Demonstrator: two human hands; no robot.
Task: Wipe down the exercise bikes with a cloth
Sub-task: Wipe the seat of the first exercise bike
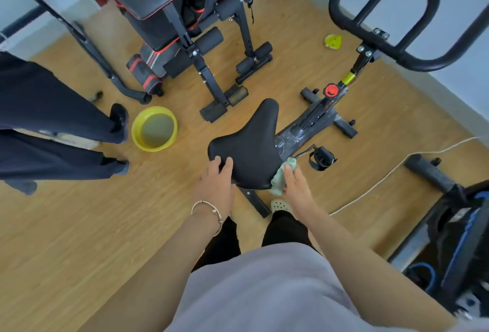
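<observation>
Where seat ends, cloth (281, 177) under fingers (288, 173).

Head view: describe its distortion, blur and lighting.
Head view: wide-angle bending curves the handlebar and the wall-floor line; soft blur toward the edges, heaviest on the blue machine at lower right; the saddle, left hand and right hand with the cloth are fairly sharp; even, diffuse light, faint shadows, no strong glare.
</observation>
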